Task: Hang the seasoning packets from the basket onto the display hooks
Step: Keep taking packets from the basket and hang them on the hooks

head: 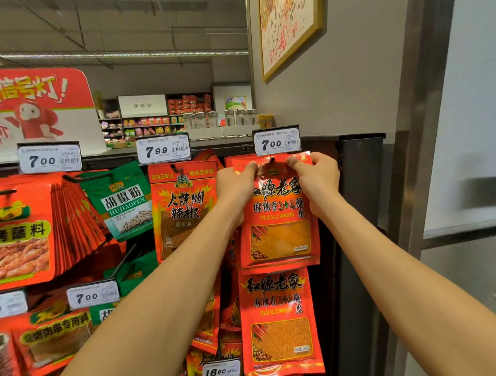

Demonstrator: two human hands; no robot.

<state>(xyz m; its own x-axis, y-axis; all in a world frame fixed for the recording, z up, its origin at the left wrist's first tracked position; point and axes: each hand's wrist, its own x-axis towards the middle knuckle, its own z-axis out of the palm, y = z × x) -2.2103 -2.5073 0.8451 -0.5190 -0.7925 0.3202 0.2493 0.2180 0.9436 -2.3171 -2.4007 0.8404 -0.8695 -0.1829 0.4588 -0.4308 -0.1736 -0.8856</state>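
As both hands (235, 185) pinch it, the packet (278, 215) meets the hook (272, 159).

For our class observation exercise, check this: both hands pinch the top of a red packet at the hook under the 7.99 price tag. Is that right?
One detail is wrong. The head view shows the left hand and right hand pinching the top of the red packet at the hook under the 7.00 price tag, not the 7.99 tag, which is further left.
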